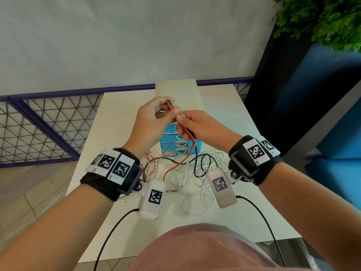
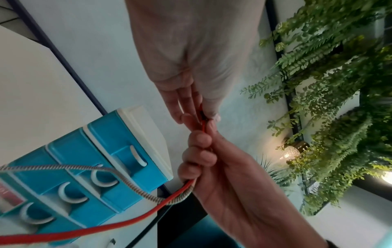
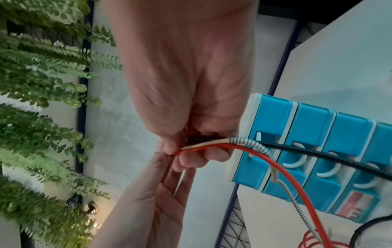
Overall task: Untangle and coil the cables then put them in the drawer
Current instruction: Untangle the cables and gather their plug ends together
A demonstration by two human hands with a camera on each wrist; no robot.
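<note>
Near the middle of the head view, both hands are up above the white table [image 1: 121, 106], close together; the left hand [image 1: 150, 122] pinches the metal plug end [image 1: 170, 105] of the red cable [image 1: 176, 165] between thumb and fingertips, with its other fingers loose; the right hand [image 1: 197, 127] is just beside it, touching it, with fingers curled round a bunch of cables; in the right wrist view the bunch is the red cable, a black cable [image 3: 331, 156] and a striped silver cable [image 3: 257, 145], all coming out of the fist toward the right of the frame. Below the hands the cables hang down to a messy pile on the table, lower middle of the head view, mixed with white cables [image 1: 205, 194]; the pile lies between the two wrists. Behind the pile, right under the hands, stands the little blue drawer box [image 1: 172, 141]; its drawers look closed. At the upper right is a green plant [image 1: 320, 20].
</note>
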